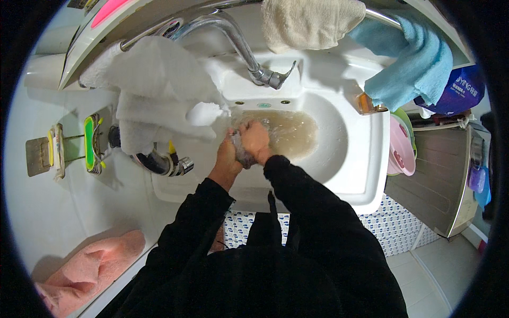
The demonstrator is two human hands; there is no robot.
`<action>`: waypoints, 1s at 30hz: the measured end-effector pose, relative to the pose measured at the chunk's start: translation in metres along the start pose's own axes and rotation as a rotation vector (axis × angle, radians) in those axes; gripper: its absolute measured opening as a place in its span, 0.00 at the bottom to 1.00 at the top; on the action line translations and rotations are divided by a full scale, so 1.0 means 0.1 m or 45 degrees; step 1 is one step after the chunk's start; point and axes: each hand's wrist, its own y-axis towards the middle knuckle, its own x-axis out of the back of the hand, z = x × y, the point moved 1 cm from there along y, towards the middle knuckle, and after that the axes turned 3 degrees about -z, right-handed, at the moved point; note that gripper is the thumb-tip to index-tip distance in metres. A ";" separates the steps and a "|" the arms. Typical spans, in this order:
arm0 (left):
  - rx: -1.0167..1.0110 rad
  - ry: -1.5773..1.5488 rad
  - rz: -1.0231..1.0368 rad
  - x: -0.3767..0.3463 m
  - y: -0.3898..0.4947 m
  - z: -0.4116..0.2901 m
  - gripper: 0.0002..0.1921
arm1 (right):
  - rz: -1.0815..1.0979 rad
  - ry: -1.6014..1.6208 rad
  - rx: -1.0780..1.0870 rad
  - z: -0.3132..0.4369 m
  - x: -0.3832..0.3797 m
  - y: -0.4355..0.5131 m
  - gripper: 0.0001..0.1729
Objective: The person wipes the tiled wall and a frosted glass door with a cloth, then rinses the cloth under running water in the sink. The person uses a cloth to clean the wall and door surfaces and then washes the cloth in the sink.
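Over the white washbasin [334, 169], both my hands work close together on a wet, dark grey cloth [243, 153]. My left hand [226, 157] grips the cloth from its left side. Pressed against its upper right side is my right hand [255, 137], fingers curled around it. Murky brownish water [296, 133] lies in the bowl just right of my hands, with ripples on its surface. Behind the bowl rises a chrome faucet [240, 39] with a lever handle. The lower folds of the cloth show between my palms; the rest is hidden by my fingers.
White towels [159, 79] hang at the left of a rail, beige [310, 24] and blue towels [417, 59] to its right. A hair dryer [159, 163] sits by the basin's left edge. Pink basins [401, 147] stand at the right beside a washing machine [433, 179].
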 end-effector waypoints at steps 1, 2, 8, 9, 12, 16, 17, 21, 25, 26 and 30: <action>0.015 0.019 0.010 0.01 0.04 0.03 0.25 | -0.053 0.107 -0.053 -0.04 -0.02 0.01 0.20; 0.052 0.016 0.084 0.05 0.09 0.04 0.25 | -0.167 0.198 -0.150 -0.06 -0.03 -0.01 0.18; 0.166 0.063 0.260 0.32 0.13 -0.09 0.18 | -0.135 0.163 0.447 0.23 -0.06 -0.68 0.13; 0.141 0.074 0.216 0.29 0.09 -0.06 0.19 | -0.005 0.145 0.472 0.24 -0.04 -0.69 0.12; 0.057 0.106 0.083 0.05 -0.07 0.16 0.20 | -0.005 -0.310 0.356 0.13 0.13 -0.45 0.11; -0.021 0.261 0.100 -0.10 -0.20 0.17 0.23 | -0.042 -0.113 0.298 -0.15 0.47 -0.08 0.18; -0.027 0.337 0.108 -0.05 -0.21 0.09 0.23 | -0.107 -0.132 0.396 -0.22 0.61 -0.06 0.18; -0.298 0.949 -0.054 0.34 -0.26 -0.38 0.26 | 0.127 -0.368 0.562 -0.48 1.23 -0.22 0.18; -0.084 1.218 -0.242 0.59 -0.25 -0.56 0.30 | 0.526 -0.596 0.480 -0.70 1.54 -0.57 0.18; -0.078 1.186 -0.272 0.61 -0.25 -0.56 0.30 | 0.688 -0.687 0.316 -0.77 1.55 -0.57 0.17; -0.069 0.981 -0.316 0.57 -0.22 -0.49 0.30 | 0.292 -0.776 -0.069 -1.03 1.35 -0.15 0.16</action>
